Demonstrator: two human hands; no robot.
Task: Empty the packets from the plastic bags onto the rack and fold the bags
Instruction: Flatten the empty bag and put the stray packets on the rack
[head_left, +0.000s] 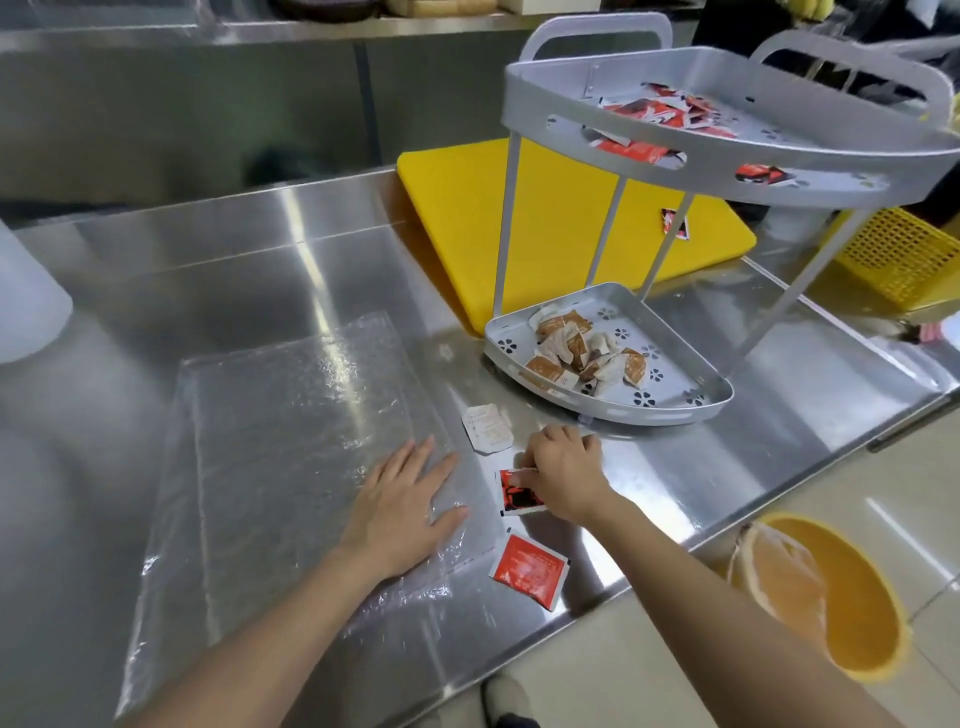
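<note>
Pressing a clear plastic bag flat on the steel table, the left hand lay with fingers spread. Just right, the right hand pinched a red-and-black packet, between a white packet beyond and a red packet nearer. Farther right, the two-tier rack held brown packets below and a red heap above.

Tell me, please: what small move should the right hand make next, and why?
Probably lift the red-and-black packet, which the right hand pinches, up to the rack's top tier, where similar red packets lie. The left hand presses flat on the plastic bag, so folding can wait.
</note>
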